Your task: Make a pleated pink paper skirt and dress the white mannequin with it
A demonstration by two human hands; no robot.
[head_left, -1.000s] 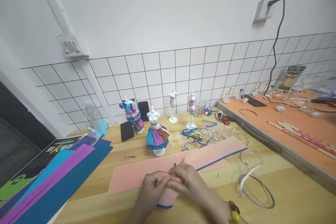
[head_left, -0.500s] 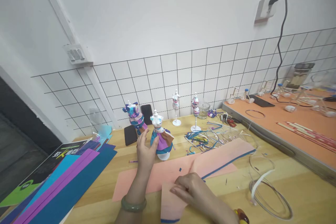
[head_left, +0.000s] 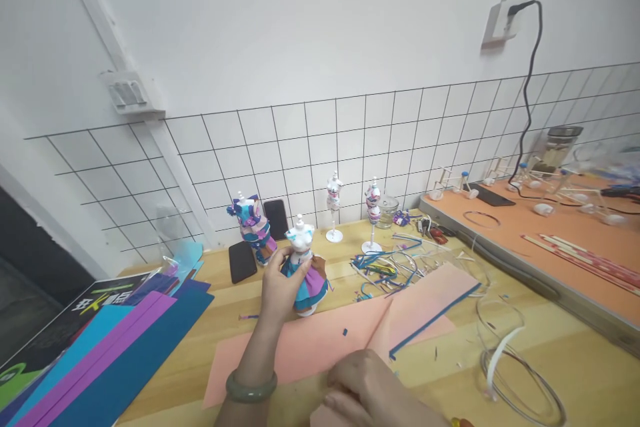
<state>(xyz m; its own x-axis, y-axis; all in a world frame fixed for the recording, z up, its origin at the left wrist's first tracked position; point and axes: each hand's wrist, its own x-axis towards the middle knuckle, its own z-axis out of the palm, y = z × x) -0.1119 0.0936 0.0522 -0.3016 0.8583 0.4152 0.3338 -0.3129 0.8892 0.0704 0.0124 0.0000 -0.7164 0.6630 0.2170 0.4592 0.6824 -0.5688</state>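
Note:
My left hand (head_left: 283, 287) is closed around the waist of a small white dress-form mannequin (head_left: 300, 238), which leans slightly. Its layered skirt (head_left: 311, 285) is purple, teal and brown. Low in the view, my right hand (head_left: 357, 383) has its fingers curled on a peach sheet piece (head_left: 320, 419), mostly cut off by the bottom edge. Between the hands lies a long peach sheet (head_left: 320, 343). On it rests a folded peach strip (head_left: 430, 300) with a blue edge. A tiny dark blue scrap (head_left: 345, 331) lies on the sheet.
Behind stand a dressed mannequin (head_left: 255, 227) and two slim mannequins (head_left: 334, 203) (head_left: 373, 210). Phones (head_left: 243, 261) lie nearby. Coloured sheets (head_left: 125, 347) cover the left side. Cord scraps (head_left: 395, 267) and a wire coil (head_left: 525, 380) lie right, beside a raised orange surface (head_left: 575, 240).
My left hand has closed around the mannequin's waist, and the mannequin has come slightly nearer and tilted. My right hand has moved down with the peach piece, now mostly out of view.

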